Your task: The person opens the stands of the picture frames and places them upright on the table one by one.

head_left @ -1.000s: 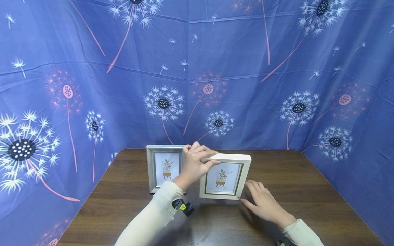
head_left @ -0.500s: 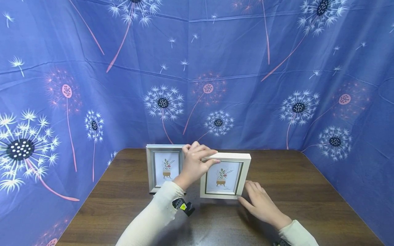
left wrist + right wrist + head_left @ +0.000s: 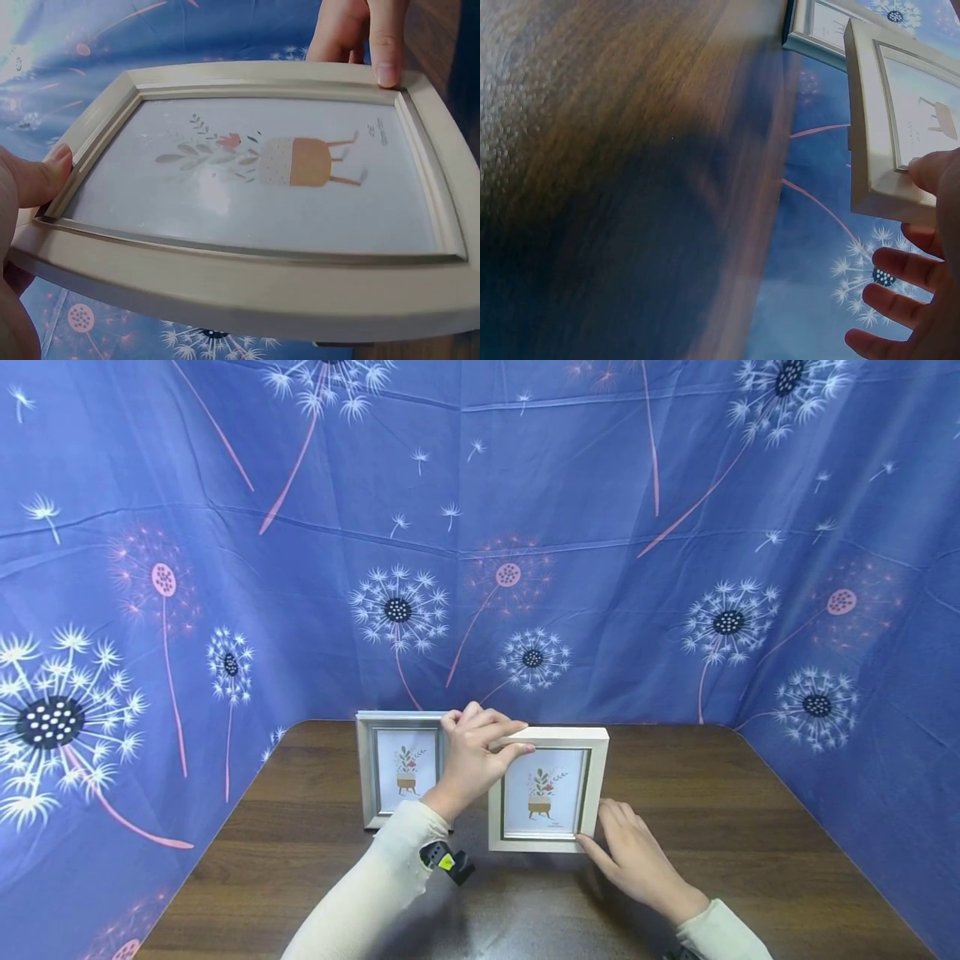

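A cream picture frame [image 3: 547, 843] with a potted-plant print stands nearly upright over the table, facing me. My left hand [image 3: 472, 760] grips its upper left corner, thumb on the front and fingers over the top edge. At the lower right corner is my right hand [image 3: 641, 860]. Its thumb lies on the front, and the left wrist view shows its other fingers [image 3: 341, 34] at the side edge, partly hidden behind. In the right wrist view that thumb [image 3: 930, 169] presses the inner border, while several fingers spread loosely below.
A silver picture frame [image 3: 367, 777] with a similar print stands to the left, partly covered by my left hand. The brown wooden table [image 3: 262, 860] reaches back to a blue dandelion-patterned cloth [image 3: 615, 635] at the back and sides.
The cream frame has turned a little to face me more squarely, its top edge rising slightly. My right hand has shifted a little left, its thumb coming onto the frame's lower corner.
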`<state>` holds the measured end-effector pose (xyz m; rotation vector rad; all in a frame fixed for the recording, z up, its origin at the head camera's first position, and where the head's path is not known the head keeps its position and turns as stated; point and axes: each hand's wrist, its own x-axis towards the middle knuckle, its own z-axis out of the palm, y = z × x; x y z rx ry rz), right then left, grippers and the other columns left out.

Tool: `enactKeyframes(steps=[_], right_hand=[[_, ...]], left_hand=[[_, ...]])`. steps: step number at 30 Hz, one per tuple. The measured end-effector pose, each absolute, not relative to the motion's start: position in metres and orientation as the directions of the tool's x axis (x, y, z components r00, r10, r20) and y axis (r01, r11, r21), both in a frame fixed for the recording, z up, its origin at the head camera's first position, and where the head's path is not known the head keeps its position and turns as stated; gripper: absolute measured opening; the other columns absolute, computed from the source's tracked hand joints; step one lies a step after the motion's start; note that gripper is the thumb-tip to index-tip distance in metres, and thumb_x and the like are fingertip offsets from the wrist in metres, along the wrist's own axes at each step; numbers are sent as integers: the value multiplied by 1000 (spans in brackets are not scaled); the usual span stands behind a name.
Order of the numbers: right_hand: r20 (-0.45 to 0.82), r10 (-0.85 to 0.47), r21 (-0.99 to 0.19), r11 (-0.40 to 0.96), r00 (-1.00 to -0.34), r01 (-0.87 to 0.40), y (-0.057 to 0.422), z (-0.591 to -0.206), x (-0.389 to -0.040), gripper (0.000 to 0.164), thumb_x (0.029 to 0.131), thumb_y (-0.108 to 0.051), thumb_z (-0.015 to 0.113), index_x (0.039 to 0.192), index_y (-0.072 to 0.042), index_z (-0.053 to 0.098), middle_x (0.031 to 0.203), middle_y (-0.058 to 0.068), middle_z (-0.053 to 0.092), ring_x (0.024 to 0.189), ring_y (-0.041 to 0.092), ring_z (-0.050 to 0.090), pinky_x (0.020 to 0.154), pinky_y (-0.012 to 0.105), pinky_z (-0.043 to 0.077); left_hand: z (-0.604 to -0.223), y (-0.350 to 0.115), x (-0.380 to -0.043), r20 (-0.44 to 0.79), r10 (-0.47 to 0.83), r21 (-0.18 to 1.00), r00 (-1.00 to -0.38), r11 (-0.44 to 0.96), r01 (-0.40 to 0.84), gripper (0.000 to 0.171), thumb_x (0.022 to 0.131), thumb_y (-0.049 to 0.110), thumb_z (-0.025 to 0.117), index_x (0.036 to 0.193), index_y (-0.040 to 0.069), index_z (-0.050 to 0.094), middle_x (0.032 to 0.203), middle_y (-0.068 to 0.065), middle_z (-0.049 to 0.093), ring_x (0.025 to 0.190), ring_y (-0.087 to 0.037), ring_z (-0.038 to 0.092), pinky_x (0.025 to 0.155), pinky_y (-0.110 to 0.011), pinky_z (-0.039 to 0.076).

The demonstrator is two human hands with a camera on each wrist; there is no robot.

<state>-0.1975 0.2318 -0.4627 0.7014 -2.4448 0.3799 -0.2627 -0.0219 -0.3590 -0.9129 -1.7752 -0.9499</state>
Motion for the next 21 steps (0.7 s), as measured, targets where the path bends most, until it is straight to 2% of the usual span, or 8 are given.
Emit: enactKeyframes(steps=[8,21], right_hand=[[589,-418,-83,819,-691,-567,232,-461,-195,30,86,-22,75,103,-6,56,101,7,59,96,24,56,77,45,47],[561,-441,-61,822,-701,-566,233,-460,-194,31,87,-22,73,102,-3,55,102,10,58,95,25,56,77,46,47]], left_hand=[[-361,-24,-264,932,197,187,-306,463,866,29,66,20,91,89,7,79,80,0,70,76,-19,51,86,-52,25],[-369,-24,-273,937,210,147,-279,488,861,29,67,24,90,90,9,79,82,0,71,74,-17,51,85,-51,27]])
